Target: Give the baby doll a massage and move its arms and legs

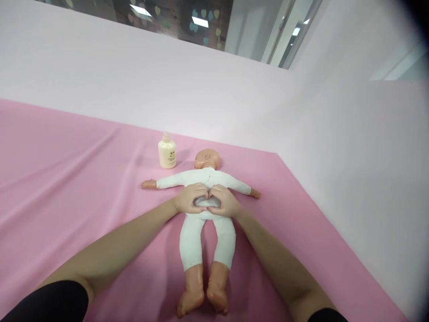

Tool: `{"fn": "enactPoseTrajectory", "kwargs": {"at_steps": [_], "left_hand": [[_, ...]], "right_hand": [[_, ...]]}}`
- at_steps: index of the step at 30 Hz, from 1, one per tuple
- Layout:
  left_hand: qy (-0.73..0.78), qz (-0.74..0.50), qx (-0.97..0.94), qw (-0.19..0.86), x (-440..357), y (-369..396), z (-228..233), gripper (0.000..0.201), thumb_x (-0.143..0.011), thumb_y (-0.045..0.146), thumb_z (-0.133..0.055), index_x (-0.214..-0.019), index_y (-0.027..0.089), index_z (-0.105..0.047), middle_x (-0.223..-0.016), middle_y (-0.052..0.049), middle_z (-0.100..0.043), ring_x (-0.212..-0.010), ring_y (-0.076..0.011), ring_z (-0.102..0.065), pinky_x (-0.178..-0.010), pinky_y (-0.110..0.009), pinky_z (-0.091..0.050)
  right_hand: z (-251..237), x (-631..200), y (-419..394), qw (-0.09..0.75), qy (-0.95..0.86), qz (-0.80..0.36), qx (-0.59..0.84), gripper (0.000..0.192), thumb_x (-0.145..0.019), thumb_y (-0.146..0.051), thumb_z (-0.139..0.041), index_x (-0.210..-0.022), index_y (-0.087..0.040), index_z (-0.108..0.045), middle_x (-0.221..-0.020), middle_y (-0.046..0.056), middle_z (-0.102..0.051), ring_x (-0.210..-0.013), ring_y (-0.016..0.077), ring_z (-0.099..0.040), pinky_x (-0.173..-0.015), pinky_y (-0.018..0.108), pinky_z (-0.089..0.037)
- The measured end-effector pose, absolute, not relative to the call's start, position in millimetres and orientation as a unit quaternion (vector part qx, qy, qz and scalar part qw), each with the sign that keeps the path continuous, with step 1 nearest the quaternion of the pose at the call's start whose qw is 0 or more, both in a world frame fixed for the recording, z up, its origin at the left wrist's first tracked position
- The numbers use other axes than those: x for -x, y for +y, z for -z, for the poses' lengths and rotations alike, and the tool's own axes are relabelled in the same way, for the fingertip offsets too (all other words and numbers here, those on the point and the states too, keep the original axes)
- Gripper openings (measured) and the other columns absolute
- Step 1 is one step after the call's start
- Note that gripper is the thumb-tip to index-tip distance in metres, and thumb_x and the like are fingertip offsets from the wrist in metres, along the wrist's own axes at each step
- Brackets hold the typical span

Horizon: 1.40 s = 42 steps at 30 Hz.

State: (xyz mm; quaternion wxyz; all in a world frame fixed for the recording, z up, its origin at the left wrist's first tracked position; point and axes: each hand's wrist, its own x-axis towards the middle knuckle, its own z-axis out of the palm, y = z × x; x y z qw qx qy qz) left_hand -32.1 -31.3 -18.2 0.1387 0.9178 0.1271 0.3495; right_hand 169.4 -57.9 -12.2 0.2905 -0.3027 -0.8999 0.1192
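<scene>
A baby doll [191, 241] with a white cloth body lies stretched out, arms spread wide and feet toward me. Its bald head is turned to the side, so an ear shows. On the middle of its trunk rest my left hand [191, 198] and my right hand [226, 201], side by side. The fingers of both curve inward, and the fingertips and thumb tips meet, framing a patch of white cloth in a heart-like outline. Neither hand grips anything; thumb and fingers stay apart in each.
A cream-coloured pump bottle [166, 153] stands upright left of the doll's head. Pink sheeting [83, 179] with soft creases covers the surface. White walls [134, 76] rise behind and at the right, with a window [174, 22] above the back one.
</scene>
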Motion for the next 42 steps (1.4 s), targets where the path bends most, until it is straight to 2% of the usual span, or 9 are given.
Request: {"fn": "enactPoseTrajectory", "kwargs": {"at_steps": [4,10,21,25,30,32,38,42], "left_hand": [[0.146,-0.322,-0.925,0.141,29,-33,16,0.028,-0.075,0.047,-0.056,-0.078,0.020,-0.049,-0.080,-0.005,-0.059,-0.077,-0.0189,-0.053,-0.074,-0.033,-0.043],[0.183,-0.306,-0.920,0.164,29,-33,15,0.010,-0.076,0.029,-0.048,-0.081,0.020,-0.050,-0.083,-0.005,-0.059,-0.083,-0.0199,-0.052,-0.079,-0.033,-0.043],[0.189,-0.319,-0.907,0.197,33,-26,21,0.013,-0.070,0.013,-0.043,-0.079,0.019,-0.050,-0.082,-0.004,-0.056,-0.081,-0.0176,-0.050,-0.080,-0.032,-0.042],[0.207,-0.310,-0.906,0.200,36,-23,20,0.003,-0.075,0.021,-0.047,-0.077,0.019,-0.048,-0.078,-0.002,-0.054,-0.077,-0.0164,-0.049,-0.077,-0.030,-0.041],[0.206,-0.278,-0.912,0.220,38,-20,16,0.032,-0.071,0.045,-0.064,-0.078,0.019,-0.048,-0.081,-0.002,-0.054,-0.078,-0.0169,-0.048,-0.077,-0.030,-0.040],[0.207,-0.269,-0.913,0.227,38,-19,15,0.036,-0.068,0.049,-0.066,-0.080,0.019,-0.049,-0.084,-0.002,-0.055,-0.081,-0.0178,-0.048,-0.079,-0.031,-0.040],[0.215,-0.292,-0.904,0.227,40,-19,18,0.012,-0.074,0.026,-0.055,-0.084,0.019,-0.052,-0.093,-0.004,-0.056,-0.092,-0.0193,-0.049,-0.089,-0.033,-0.038],[0.245,-0.304,-0.897,0.209,39,-17,25,0.015,-0.068,0.015,-0.050,-0.081,0.019,-0.053,-0.097,-0.004,-0.056,-0.098,-0.0202,-0.049,-0.094,-0.035,-0.036]], "right_hand": [[12,-167,-57,0.283,-0.894,-0.139,0.317,0.025,-0.070,-0.033,-0.067,-0.081,-0.020,-0.050,-0.080,0.002,-0.053,-0.077,0.0180,-0.050,-0.075,0.033,-0.041],[14,-169,-53,0.293,-0.882,-0.189,0.318,0.009,-0.079,-0.025,-0.056,-0.082,-0.019,-0.050,-0.078,0.000,-0.050,-0.076,0.0157,-0.048,-0.072,0.030,-0.040],[14,-175,-52,0.295,-0.880,-0.192,0.318,0.011,-0.078,-0.026,-0.057,-0.082,-0.019,-0.050,-0.075,-0.001,-0.047,-0.070,0.0135,-0.045,-0.067,0.027,-0.037],[15,-178,-51,0.294,-0.875,-0.176,0.342,0.017,-0.078,-0.030,-0.058,-0.074,-0.019,-0.046,-0.069,-0.003,-0.043,-0.065,0.0117,-0.041,-0.063,0.026,-0.034],[15,-179,-51,0.298,-0.866,-0.169,0.365,0.021,-0.078,-0.031,-0.057,-0.067,-0.020,-0.043,-0.063,-0.005,-0.037,-0.059,0.0099,-0.035,-0.058,0.024,-0.030],[15,-179,-51,0.299,-0.864,-0.176,0.366,0.022,-0.078,-0.031,-0.058,-0.066,-0.019,-0.044,-0.062,-0.005,-0.038,-0.058,0.0098,-0.035,-0.058,0.025,-0.031],[18,-183,-46,0.328,-0.841,-0.227,0.366,0.017,-0.079,-0.030,-0.059,-0.069,-0.018,-0.052,-0.068,-0.002,-0.048,-0.060,0.0102,-0.040,-0.057,0.025,-0.035],[22,-187,-41,0.358,-0.828,-0.207,0.378,0.011,-0.077,-0.028,-0.063,-0.079,-0.018,-0.059,-0.079,0.001,-0.055,-0.068,0.0123,-0.047,-0.061,0.026,-0.040]]}}
